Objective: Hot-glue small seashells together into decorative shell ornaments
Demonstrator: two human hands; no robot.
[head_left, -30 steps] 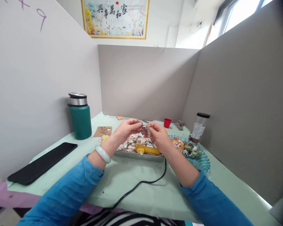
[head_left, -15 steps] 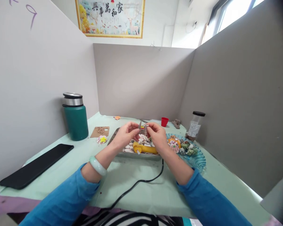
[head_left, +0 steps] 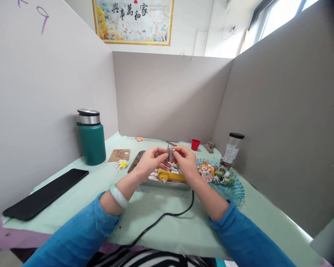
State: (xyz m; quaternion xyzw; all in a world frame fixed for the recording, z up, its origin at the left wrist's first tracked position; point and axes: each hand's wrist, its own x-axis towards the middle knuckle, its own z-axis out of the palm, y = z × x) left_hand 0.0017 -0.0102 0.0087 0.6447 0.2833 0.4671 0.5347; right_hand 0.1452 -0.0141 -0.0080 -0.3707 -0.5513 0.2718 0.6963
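My left hand (head_left: pixel 151 162) pinches a slim, pointed grey-brown seashell (head_left: pixel 167 149) between thumb and fingers. A second narrow seashell (head_left: pixel 171 155), banded, is pinched in my right hand (head_left: pixel 186 161). The two shells stand upright side by side, close together; whether they touch I cannot tell. Both hands are above a metal tray (head_left: pixel 163 184) full of small pale shells (head_left: pixel 153 177). Across the tray's near side lies a yellow hot glue gun (head_left: pixel 171 175), its white nozzle pointing left and its rear end hidden behind my right wrist.
A blue glass plate (head_left: pixel 238 191) with decorated shell pieces sits to the right, beside a black-lidded jar (head_left: pixel 231 150). A red cup (head_left: pixel 195 144) stands behind. On the left are a green bottle (head_left: pixel 91 142), cardboard (head_left: pixel 117 155) and a black slab (head_left: pixel 47 193). A black cord (head_left: pixel 167 214) crosses the front.
My hands have brought the two shells closer together, from slightly apart to side by side. The view has shifted slightly. The glue gun and tray look unmoved.
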